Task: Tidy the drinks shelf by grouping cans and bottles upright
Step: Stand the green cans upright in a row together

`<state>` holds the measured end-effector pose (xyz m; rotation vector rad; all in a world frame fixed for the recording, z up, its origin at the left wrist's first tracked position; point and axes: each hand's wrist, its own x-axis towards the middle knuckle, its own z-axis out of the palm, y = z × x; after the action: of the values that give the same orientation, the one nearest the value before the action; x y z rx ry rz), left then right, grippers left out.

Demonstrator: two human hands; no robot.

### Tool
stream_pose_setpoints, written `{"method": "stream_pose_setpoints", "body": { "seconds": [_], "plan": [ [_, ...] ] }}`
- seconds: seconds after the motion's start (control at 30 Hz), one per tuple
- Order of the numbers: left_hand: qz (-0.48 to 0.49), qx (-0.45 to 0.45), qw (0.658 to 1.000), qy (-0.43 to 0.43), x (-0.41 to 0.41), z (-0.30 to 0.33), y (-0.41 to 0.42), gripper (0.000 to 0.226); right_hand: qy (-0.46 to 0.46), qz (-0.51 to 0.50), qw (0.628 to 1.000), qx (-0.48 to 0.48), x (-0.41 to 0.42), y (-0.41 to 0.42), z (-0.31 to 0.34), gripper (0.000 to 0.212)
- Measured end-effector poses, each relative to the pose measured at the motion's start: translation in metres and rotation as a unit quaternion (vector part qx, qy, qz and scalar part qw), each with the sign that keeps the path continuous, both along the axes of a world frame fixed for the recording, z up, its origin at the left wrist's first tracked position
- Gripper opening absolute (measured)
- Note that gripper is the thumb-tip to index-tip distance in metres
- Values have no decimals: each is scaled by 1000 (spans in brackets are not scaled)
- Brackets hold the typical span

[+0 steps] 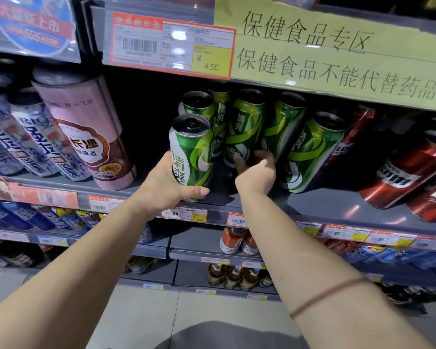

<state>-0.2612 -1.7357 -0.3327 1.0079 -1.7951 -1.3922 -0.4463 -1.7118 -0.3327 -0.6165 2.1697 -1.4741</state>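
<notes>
Several tall green beer cans stand on the grey middle shelf [312, 205]. My left hand [168, 183] grips the lower part of the front green can [190, 149], which stands upright at the shelf's front edge. My right hand [257, 170] reaches in further back, with thumb and fingers around the base of another green can [246, 124] in the middle of the group. A further green can [310, 152] stands to the right of that hand, and more are behind in the dark.
Red cans [403, 170] crowd the shelf's right side. A pink can [91, 132] and white-blue cans [38, 139] stand at left, past a dark gap. A shelf edge with a price tag [171, 45] and a yellow sign [337, 49] hangs close above. Lower shelves hold more drinks.
</notes>
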Motion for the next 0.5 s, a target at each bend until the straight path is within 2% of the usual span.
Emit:
{"method": "stream_pose_setpoints", "body": {
  "seconds": [0.13,0.33,0.5],
  "plan": [
    [3,16,1000,1,0,-2,0,85,-14,-37,999,-31,-1,1,-3,28],
    [-14,26,1000,-8,-2,1,-1,77,-48,-26,998,-28,-4,2,-3,38],
    [-25,46,999,-11,-1,-2,-6,89,-72,-40,996,-21,1,-1,-5,33]
  ]
}}
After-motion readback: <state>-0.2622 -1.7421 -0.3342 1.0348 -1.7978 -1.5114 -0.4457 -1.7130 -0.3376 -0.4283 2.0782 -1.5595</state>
